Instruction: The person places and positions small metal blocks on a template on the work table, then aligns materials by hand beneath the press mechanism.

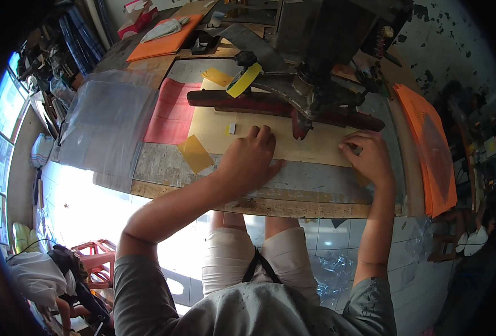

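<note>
- The left hand [251, 159] covers part of the tan sheet [293, 143].
- The press [315, 61] hides the sheet's far edge.
- What the right hand [370, 157] pinches is too small to tell.

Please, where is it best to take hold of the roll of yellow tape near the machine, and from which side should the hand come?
Grip the roll of yellow tape across its outer rim, coming from the left and above. It leans tilted against the dark machine arm, so its right side is blocked, while its left rim and open centre face free bench. Probably the left hand, now flat on the tan sheet, is nearer.
</note>
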A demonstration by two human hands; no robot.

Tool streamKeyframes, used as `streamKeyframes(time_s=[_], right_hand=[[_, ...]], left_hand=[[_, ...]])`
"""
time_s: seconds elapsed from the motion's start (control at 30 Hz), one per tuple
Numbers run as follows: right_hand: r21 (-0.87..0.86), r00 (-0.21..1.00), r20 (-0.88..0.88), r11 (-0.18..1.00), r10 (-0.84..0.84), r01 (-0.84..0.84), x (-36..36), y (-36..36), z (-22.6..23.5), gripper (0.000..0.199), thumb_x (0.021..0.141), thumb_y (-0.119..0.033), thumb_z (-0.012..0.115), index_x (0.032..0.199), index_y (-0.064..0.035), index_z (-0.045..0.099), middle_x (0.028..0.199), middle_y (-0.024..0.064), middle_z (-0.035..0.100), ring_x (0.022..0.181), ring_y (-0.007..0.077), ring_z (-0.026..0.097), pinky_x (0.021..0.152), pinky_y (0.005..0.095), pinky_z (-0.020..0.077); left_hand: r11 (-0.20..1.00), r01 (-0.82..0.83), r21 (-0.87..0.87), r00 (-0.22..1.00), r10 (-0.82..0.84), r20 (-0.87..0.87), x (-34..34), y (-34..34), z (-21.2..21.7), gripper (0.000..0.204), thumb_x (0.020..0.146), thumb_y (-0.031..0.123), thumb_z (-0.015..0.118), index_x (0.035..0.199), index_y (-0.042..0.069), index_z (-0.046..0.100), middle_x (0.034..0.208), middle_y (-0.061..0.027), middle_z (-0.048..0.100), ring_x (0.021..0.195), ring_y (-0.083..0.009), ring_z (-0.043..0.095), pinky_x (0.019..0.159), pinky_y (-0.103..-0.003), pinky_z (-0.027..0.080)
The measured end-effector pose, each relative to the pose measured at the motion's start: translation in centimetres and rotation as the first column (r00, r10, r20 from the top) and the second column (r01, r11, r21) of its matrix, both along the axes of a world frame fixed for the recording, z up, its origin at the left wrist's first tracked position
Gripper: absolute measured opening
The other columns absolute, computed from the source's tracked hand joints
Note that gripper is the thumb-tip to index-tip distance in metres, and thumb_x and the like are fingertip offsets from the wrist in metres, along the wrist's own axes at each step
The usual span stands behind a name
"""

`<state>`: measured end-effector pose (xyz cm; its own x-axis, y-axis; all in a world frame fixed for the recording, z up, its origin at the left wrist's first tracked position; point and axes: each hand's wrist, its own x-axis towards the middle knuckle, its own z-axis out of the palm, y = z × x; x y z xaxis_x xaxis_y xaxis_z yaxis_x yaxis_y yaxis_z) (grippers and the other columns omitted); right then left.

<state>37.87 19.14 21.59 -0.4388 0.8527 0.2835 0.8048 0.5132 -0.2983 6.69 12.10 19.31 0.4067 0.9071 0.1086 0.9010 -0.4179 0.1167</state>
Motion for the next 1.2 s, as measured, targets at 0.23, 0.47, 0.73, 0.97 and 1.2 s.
streamKeyframes(time_s=[0.23,0.47,0.73,0.97,1.2], right_hand=[[0.251,0.988,-0.152,0.968,0.01,0.029,1.1,-6.7,-4.7,0.026,0.098,-0.018,0.073,0.119,-0.0024,0.078,0.125,0.0104,0.077,0.121,0.0312,0.07,0.105,0.043,0.0528],[0.37,0.964,-0.245,0.909,-0.104,0.192,3.5,-14.3,-10.9,0.032,0.108,-0.019,0.057,0.13,-0.0029,0.073,0.139,0.0105,0.071,0.133,0.0317,0.062,0.111,0.0477,0.0463],[0.599,0.9,-0.329,0.674,-0.285,0.432,2.4,-14.8,-18.5,0.056,0.116,-0.039,0.024,0.146,-0.0055,0.058,0.156,0.0137,0.053,0.15,0.0408,0.041,0.123,0.0628,0.0254],[0.693,0.903,-0.323,0.579,-0.284,0.43,2.4,-13.4,-19.7,0.058,0.116,-0.04,0.02,0.145,-0.0043,0.055,0.156,0.0191,0.05,0.15,0.0462,0.038,0.121,0.0625,0.0289],[0.674,0.9,-0.363,0.598,-0.243,0.433,2.2,-13.5,-20.0,0.057,0.116,-0.04,0.021,0.147,-0.0037,0.052,0.158,0.0225,0.044,0.151,0.0485,0.033,0.122,0.065,0.0273]], left_hand=[[0.969,0.015,0.246,0.972,-0.072,0.224,-2.1,-5.8,-3.7,0.058,0.099,0.032,0.067,0.144,-0.003,0.058,0.156,-0.0212,0.051,0.148,-0.0366,0.047,0.117,-0.047,0.047],[0.944,-0.167,0.284,0.95,0.077,0.301,-3.4,-15.6,-7.8,0.066,0.094,0.033,0.074,0.154,0.01,0.055,0.166,-0.0116,0.046,0.157,-0.0323,0.038,0.126,-0.056,0.03],[0.806,-0.38,0.454,0.884,0.173,0.433,-5.4,-17.1,-15.1,0.081,0.083,0.033,0.079,0.155,0.011,0.051,0.168,-0.019,0.04,0.157,-0.0428,0.034,0.128,-0.064,0.019],[0.545,-0.46,0.701,0.882,0.195,0.428,-7.2,-13.7,-22.0,0.074,0.089,0.034,0.078,0.15,0.009,0.045,0.158,-0.0232,0.046,0.152,-0.0508,0.035,0.123,-0.074,0.022],[0.484,-0.532,0.695,0.839,0.191,0.51,-5.1,-11.9,-23.0,0.089,0.086,0.025,0.077,0.157,0.006,0.028,0.159,-0.0306,0.036,0.153,-0.0576,0.026,0.121,-0.078,0.022]])
